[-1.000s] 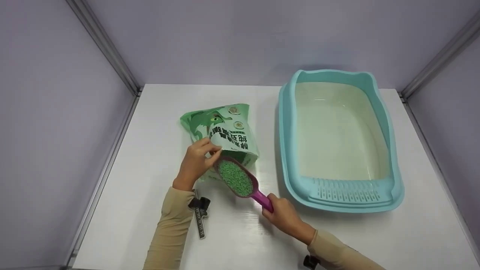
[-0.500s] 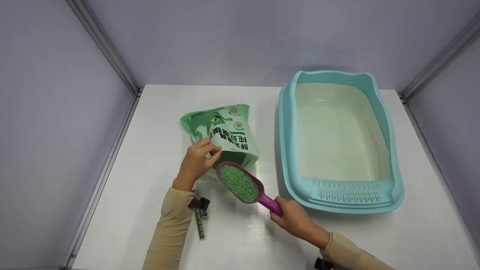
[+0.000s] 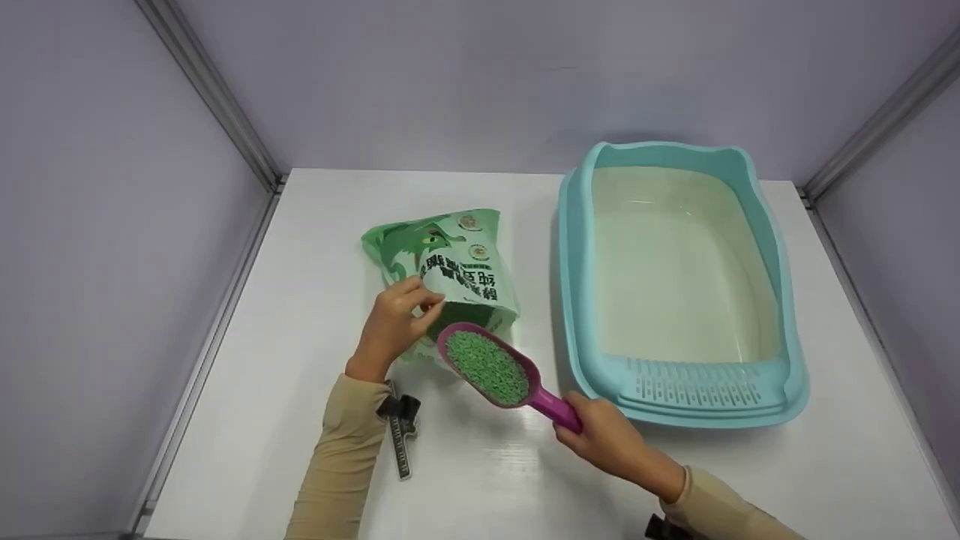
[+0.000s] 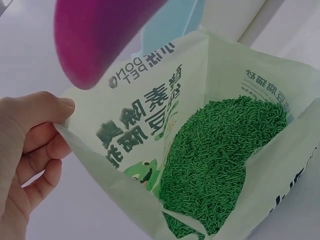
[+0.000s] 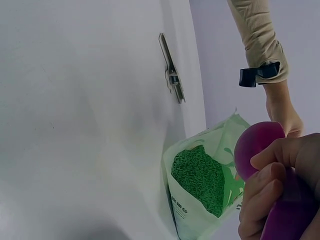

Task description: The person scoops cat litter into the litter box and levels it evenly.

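My left hand [image 3: 397, 319] pinches the rim of an opened green-and-white cat litter bag [image 3: 465, 259], which lies tilted with its mouth toward me. Inside, green pellet litter [image 4: 215, 155] shows in the left wrist view. With my right hand [image 3: 611, 442] I grip the handle of a purple scoop [image 3: 553, 411], its bowl filled with green pellets [image 3: 487, 367]. The scoop hovers just outside the bag's mouth, to the right of my left hand. In the right wrist view, my curled fingers [image 5: 262, 200] wrap the handle, and the scoop's underside hides part of the bag.
A light-blue litter box [image 3: 568, 300] with a pale inside and a slotted front ledge stands on the right of the white table [image 3: 247, 405]. A bag clip [image 3: 401, 442] lies by my left wrist. Grey walls enclose the back and sides.
My right hand has drawn the filled scoop away from the bag's mouth, toward the right and slightly toward me. My left hand and the bag have stayed in place.
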Demonstrator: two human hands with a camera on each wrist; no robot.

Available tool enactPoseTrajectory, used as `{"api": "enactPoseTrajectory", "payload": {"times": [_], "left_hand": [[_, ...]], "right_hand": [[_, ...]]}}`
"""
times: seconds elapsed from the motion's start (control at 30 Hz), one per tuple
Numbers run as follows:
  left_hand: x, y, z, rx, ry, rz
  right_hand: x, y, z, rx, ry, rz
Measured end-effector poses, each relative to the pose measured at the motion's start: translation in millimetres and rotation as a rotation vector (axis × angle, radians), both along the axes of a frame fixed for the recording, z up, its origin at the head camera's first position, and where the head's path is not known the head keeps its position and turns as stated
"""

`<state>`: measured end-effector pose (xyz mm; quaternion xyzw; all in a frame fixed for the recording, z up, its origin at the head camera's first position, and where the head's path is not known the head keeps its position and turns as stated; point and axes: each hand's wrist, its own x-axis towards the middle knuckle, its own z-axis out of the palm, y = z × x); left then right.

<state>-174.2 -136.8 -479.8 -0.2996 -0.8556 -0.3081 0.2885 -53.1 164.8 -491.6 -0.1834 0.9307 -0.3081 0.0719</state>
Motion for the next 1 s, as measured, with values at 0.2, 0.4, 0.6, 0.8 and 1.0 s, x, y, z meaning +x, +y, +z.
{"api": "enactPoseTrajectory", "payload": {"times": [0.2, 0.4, 0.6, 0.8, 1.0], "left_hand": [[-0.4, 0.0, 0.1, 0.011, -0.003, -0.012], [-0.6, 0.4, -0.1, 0.029, -0.002, -0.022], [-0.9, -0.2, -0.5, 0.029, -0.009, -0.02], [0.3, -0.1, -0.8, 0.032, -0.001, -0.015], [0.5, 0.3, -1.2, 0.04, -0.005, -0.017]], "right_hand": [[-2.2, 4.1, 8.4, -0.007, 0.003, 0.009], [-6.1, 8.8, 17.2, -0.012, -0.006, 0.013], [-9.4, 12.5, 24.9, -0.01, -0.016, 0.019], [-12.6, 14.8, 30.9, 0.008, 0.006, 0.03], [-15.7, 17.8, 37.2, 0.034, 0.043, 0.037]]}}
